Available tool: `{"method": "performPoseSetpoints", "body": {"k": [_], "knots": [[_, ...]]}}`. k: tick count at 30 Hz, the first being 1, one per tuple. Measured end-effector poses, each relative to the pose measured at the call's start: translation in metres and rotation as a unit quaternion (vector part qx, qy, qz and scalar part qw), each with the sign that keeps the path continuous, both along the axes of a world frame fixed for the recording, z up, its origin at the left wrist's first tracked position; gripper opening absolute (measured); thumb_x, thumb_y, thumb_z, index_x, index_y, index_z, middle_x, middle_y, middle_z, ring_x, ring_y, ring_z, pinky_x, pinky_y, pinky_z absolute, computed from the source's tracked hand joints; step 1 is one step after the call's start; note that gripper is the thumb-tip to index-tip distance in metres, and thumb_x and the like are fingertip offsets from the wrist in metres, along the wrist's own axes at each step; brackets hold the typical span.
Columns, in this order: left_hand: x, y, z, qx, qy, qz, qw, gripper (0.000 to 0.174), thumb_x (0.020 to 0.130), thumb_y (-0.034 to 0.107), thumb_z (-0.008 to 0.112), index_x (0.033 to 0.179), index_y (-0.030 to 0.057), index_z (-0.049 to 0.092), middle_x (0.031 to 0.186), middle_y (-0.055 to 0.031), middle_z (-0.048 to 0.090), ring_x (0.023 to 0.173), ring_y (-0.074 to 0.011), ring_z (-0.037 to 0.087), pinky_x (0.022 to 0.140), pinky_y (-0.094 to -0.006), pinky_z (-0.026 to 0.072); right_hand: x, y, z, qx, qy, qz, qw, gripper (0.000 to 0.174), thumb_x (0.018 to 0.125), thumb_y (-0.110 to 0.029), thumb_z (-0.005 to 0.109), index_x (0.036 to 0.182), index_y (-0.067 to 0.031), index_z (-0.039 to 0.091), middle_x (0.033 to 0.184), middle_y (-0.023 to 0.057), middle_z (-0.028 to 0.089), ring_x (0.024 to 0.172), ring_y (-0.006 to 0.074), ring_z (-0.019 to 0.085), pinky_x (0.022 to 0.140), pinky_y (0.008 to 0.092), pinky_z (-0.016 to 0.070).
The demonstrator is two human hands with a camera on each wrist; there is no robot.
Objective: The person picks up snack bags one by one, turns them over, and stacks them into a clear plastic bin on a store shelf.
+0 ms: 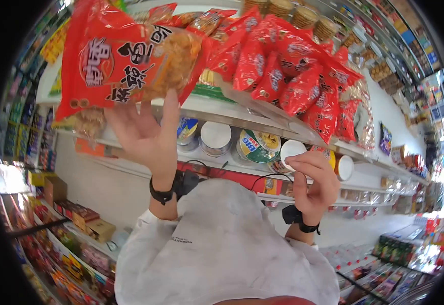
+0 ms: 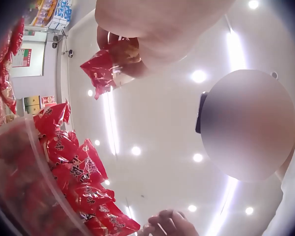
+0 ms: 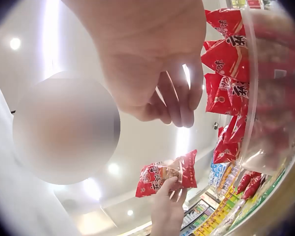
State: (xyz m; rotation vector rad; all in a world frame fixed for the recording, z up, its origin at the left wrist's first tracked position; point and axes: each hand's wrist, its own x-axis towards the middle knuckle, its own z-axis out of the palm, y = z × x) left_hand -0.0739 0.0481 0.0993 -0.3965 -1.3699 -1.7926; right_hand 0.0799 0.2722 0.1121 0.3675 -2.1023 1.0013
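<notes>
A red snack bag with a clear window (image 1: 135, 61) is held up at the upper left of the head view. My left hand (image 1: 151, 142) grips its lower edge, the thumb over the front; the fingers are partly hidden by the bag. In the right wrist view the same bag (image 3: 160, 177) is pinched by my left hand (image 3: 168, 214). My right hand (image 1: 316, 185) hovers apart from it, in front of the shelf, fingers loosely bent and holding nothing. Similar red bags (image 1: 300, 94) are heaped in a clear container (image 3: 275, 98) to the right of the held bag.
Lidded tubs (image 1: 216, 137) stand on the shelf below the heaped bags. Jars of round biscuits (image 1: 305, 18) line the back of the upper shelf (image 1: 217, 109). Boxes (image 1: 100, 230) and packaged goods fill racks at the lower left, and more shelving runs along the right.
</notes>
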Motion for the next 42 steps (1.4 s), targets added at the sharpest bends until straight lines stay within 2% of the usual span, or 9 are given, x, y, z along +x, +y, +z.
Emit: {"method": "performPoseSetpoints", "body": {"k": [10,13,17,23,26,28,30,33,42], "knots": [[-0.050,0.003,-0.036,-0.025,-0.073,-0.054,0.996,0.062,0.079,-0.004,0.087,0.131,-0.0006,0.054,0.128,-0.0114,0.066,0.114,-0.0196,0.066,0.106,-0.0377,0.0497,-0.031,-0.038,-0.003,0.037,-0.121,-0.001,0.992,0.025,0.081,0.012,0.067,0.104,0.0023,0.071,0.099,0.0155,0.076,0.093,0.0290,0.072,0.084,0.0361,0.0554],[-0.060,0.011,-0.043,-0.018,-0.126,-0.093,0.988,0.057,0.083,0.009,0.086,0.128,-0.0027,0.054,0.119,-0.0161,0.071,0.107,-0.0229,0.071,0.095,-0.0378,0.0549,-0.057,-0.058,0.002,0.080,-0.104,-0.010,0.991,0.036,0.084,0.008,0.071,0.119,0.0006,0.066,0.112,0.0149,0.074,0.100,0.0297,0.072,0.092,0.0372,0.0545],[-0.080,0.025,-0.054,-0.044,-0.073,-0.084,0.993,0.054,0.082,0.015,0.086,0.126,-0.0020,0.059,0.113,-0.0180,0.073,0.100,-0.0309,0.073,0.085,-0.0405,0.0568,-0.108,-0.089,0.032,0.153,-0.044,-0.052,0.986,0.049,0.087,-0.001,0.074,0.134,0.0014,0.059,0.142,0.0203,0.059,0.134,0.0363,0.057,0.112,0.0471,0.0440],[-0.095,0.020,-0.055,-0.139,-0.045,-0.131,0.980,0.053,0.080,0.013,0.085,0.127,0.0002,0.063,0.114,-0.0176,0.070,0.097,-0.0328,0.071,0.085,-0.0396,0.0563,-0.184,-0.071,0.027,0.364,-0.002,-0.192,0.912,0.049,0.089,-0.029,0.073,0.132,-0.0056,0.064,0.152,0.0245,0.050,0.145,0.0481,0.040,0.121,0.0580,0.0294],[-0.100,0.023,-0.058,-0.078,-0.054,-0.195,0.976,0.050,0.079,0.011,0.085,0.124,0.0004,0.065,0.114,-0.0162,0.069,0.096,-0.0302,0.071,0.083,-0.0380,0.0562,-0.186,-0.068,0.021,0.324,-0.032,-0.214,0.921,0.041,0.089,-0.031,0.072,0.125,-0.0091,0.069,0.152,0.0259,0.049,0.144,0.0512,0.039,0.121,0.0576,0.0301],[-0.104,0.025,-0.058,-0.039,-0.060,-0.196,0.978,0.044,0.080,0.009,0.084,0.119,-0.0009,0.067,0.111,-0.0145,0.072,0.093,-0.0258,0.072,0.083,-0.0361,0.0575,-0.187,-0.069,0.025,0.282,-0.073,-0.212,0.933,0.041,0.089,-0.036,0.074,0.118,-0.0076,0.070,0.152,0.0261,0.049,0.138,0.0476,0.048,0.113,0.0539,0.0413],[-0.103,0.029,-0.056,-0.044,-0.059,-0.150,0.986,0.033,0.083,0.005,0.083,0.112,-0.0036,0.070,0.104,-0.0123,0.077,0.088,-0.0192,0.075,0.083,-0.0335,0.0602,-0.182,-0.072,0.033,0.241,-0.123,-0.204,0.941,0.045,0.089,-0.040,0.076,0.118,-0.0063,0.069,0.152,0.0248,0.050,0.131,0.0445,0.056,0.104,0.0512,0.0498],[-0.106,0.024,-0.058,-0.154,-0.083,-0.197,0.965,0.045,0.079,0.006,0.084,0.119,-0.0013,0.066,0.119,-0.0146,0.067,0.094,-0.0250,0.071,0.082,-0.0352,0.0603,-0.173,-0.075,0.040,0.258,-0.166,-0.210,0.928,0.050,0.088,-0.042,0.078,0.117,-0.0034,0.065,0.153,0.0225,0.049,0.121,0.0402,0.064,0.090,0.0476,0.0571],[-0.113,0.032,-0.033,-0.120,-0.063,-0.239,0.962,0.049,0.080,0.012,0.087,0.120,-0.0024,0.062,0.107,-0.0122,0.067,0.097,-0.0196,0.073,0.081,-0.0326,0.0649,-0.176,-0.046,0.031,0.256,-0.119,-0.183,0.942,0.050,0.082,-0.030,0.081,0.119,-0.0027,0.063,0.153,0.0230,0.048,0.111,0.0411,0.069,0.086,0.0480,0.0592]]}}
